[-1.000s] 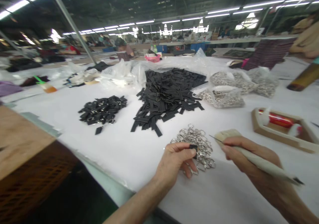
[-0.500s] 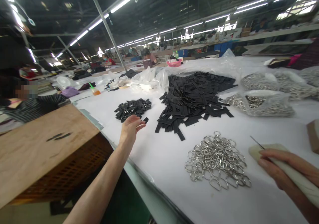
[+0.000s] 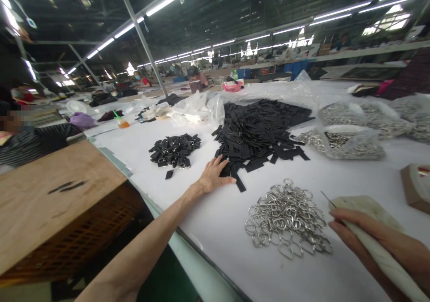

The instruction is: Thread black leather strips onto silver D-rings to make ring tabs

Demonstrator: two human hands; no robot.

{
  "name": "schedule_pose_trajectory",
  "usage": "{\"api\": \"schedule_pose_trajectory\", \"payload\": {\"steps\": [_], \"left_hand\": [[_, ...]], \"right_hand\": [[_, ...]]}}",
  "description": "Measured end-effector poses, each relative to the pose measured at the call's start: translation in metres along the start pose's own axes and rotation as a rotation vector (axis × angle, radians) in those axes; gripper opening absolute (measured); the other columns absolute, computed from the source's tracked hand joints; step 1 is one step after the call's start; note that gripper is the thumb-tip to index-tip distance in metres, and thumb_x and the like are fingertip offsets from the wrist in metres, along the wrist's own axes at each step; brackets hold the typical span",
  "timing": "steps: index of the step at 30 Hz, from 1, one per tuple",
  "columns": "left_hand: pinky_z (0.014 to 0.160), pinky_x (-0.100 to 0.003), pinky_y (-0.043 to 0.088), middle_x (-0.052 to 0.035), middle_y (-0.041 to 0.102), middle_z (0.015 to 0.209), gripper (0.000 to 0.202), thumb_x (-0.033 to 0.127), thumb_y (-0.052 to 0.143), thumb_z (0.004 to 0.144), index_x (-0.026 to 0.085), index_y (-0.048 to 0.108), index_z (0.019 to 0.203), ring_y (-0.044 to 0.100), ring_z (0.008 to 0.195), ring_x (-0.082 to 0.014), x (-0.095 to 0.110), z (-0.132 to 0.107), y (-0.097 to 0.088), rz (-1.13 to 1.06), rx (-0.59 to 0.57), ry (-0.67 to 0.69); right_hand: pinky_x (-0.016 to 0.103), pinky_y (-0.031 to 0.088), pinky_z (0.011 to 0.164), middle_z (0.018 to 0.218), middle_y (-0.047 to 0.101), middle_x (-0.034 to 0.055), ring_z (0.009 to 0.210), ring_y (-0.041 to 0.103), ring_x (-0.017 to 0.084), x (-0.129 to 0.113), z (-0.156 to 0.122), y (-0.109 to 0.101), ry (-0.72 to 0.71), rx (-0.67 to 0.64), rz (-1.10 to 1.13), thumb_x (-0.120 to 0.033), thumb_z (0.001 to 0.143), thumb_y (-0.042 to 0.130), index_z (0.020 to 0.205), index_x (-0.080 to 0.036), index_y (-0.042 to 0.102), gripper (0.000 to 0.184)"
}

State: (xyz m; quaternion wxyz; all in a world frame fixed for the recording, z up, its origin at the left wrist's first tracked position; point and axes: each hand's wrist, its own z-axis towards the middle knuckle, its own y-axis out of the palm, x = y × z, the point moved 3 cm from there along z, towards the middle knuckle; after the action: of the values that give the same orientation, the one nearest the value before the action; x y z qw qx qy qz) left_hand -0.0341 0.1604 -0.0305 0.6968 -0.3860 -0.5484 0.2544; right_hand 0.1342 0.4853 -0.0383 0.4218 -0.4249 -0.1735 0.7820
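My left hand (image 3: 215,175) reaches to the near edge of a heap of flat black strips (image 3: 265,132), its fingers spread over the closest ones. My right hand (image 3: 366,230) grips a tool with a pale handle and a thin pointed metal tip (image 3: 379,248). Beneath that tip lies a flat pale block (image 3: 366,206), partly covered by the hand. Between my hands is a pile of silver D-rings (image 3: 285,221). Black tabs folded around rings (image 3: 174,149) form a smaller heap on the left, with a lone tab (image 3: 169,174) in front.
Clear plastic bags of metal rings (image 3: 342,143) stand at the right, near a brown box (image 3: 413,188). Crumpled plastic (image 3: 198,109) lies behind the heaps. A wooden-topped bench (image 3: 67,172) adjoins the white table (image 3: 215,230) on the left, where a co-worker in stripes (image 3: 36,141) sits.
My left hand has let go of a black tab beside the smaller heap and moved right to the black strips. The right hand still holds its tool near the pale block.
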Motion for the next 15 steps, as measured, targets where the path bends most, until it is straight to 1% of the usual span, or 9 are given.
{"api": "schedule_pose_trajectory", "payload": {"steps": [2,4,7,9,11,12,14,15], "left_hand": [[0.108,-0.05,0.016,-0.0164,0.033,0.142,0.074,0.051,0.068,0.063,0.014,0.049,0.125,0.021,0.132,-0.0355,0.005,-0.009,0.007,0.068,-0.04,0.019],[0.108,-0.049,0.017,-0.0167,0.031,0.143,0.07,0.049,0.064,0.069,0.014,0.046,0.127,0.019,0.133,-0.0337,0.012,-0.024,0.014,0.114,-0.059,0.027],[0.106,-0.049,0.021,-0.0163,0.029,0.144,0.063,0.044,0.062,0.073,0.016,0.046,0.127,0.017,0.134,-0.0326,0.026,-0.052,0.021,0.126,-0.081,0.033],[0.105,-0.048,0.025,-0.0157,0.029,0.144,0.061,0.041,0.063,0.073,0.016,0.047,0.127,0.019,0.134,-0.0318,0.035,-0.067,0.021,0.065,-0.075,0.031],[0.102,-0.044,0.032,-0.0145,0.037,0.14,0.055,0.037,0.062,0.075,0.017,0.049,0.125,0.03,0.129,-0.0298,0.04,-0.077,0.017,-0.059,-0.022,0.011],[0.099,-0.042,0.036,-0.0132,0.043,0.135,0.049,0.035,0.06,0.076,0.018,0.052,0.121,0.038,0.125,-0.0284,0.042,-0.08,0.013,-0.123,0.028,-0.001],[0.092,-0.039,0.042,-0.0101,0.056,0.121,0.03,0.029,0.057,0.079,0.02,0.061,0.107,0.051,0.112,-0.0257,0.044,-0.081,0.003,-0.192,0.169,0.008],[0.089,-0.038,0.044,-0.0087,0.061,0.112,0.021,0.026,0.056,0.079,0.021,0.065,0.097,0.055,0.105,-0.0248,0.045,-0.08,-0.001,-0.19,0.234,0.032]], "right_hand": [[0.04,0.048,0.08,0.105,0.062,0.0039,0.09,0.06,0.027,0.001,-0.005,0.001,-0.01,-0.103,-0.001,-0.057,0.079,0.05,0.102,-0.027,0.062,0.039],[0.041,0.044,0.086,0.11,0.06,0.0052,0.096,0.058,0.028,-0.003,-0.008,0.0,-0.002,-0.149,0.008,-0.054,0.082,0.049,0.108,-0.026,0.058,0.039],[0.039,0.045,0.083,0.106,0.062,0.0049,0.092,0.06,0.027,-0.013,-0.007,-0.003,-0.026,-0.14,0.014,-0.051,0.083,0.05,0.106,-0.026,0.059,0.035],[0.036,0.047,0.077,0.103,0.064,0.0052,0.088,0.061,0.026,-0.019,-0.004,-0.004,-0.062,-0.123,0.005,-0.05,0.084,0.05,0.103,-0.025,0.06,0.033],[0.032,0.048,0.07,0.099,0.065,0.0051,0.084,0.063,0.025,-0.024,0.0,-0.006,-0.102,-0.108,-0.004,-0.049,0.085,0.049,0.1,-0.025,0.061,0.031],[0.031,0.049,0.067,0.098,0.065,0.0048,0.082,0.063,0.024,-0.026,0.001,-0.006,-0.113,-0.104,-0.008,-0.049,0.085,0.048,0.099,-0.025,0.061,0.03],[0.03,0.049,0.066,0.096,0.066,0.0041,0.08,0.063,0.023,-0.03,0.004,-0.008,-0.105,-0.1,-0.011,-0.049,0.085,0.049,0.098,-0.025,0.061,0.03],[0.03,0.049,0.066,0.094,0.066,0.004,0.079,0.064,0.023,-0.033,0.005,-0.009,-0.102,-0.094,-0.009,-0.05,0.085,0.049,0.098,-0.025,0.061,0.03]]}}
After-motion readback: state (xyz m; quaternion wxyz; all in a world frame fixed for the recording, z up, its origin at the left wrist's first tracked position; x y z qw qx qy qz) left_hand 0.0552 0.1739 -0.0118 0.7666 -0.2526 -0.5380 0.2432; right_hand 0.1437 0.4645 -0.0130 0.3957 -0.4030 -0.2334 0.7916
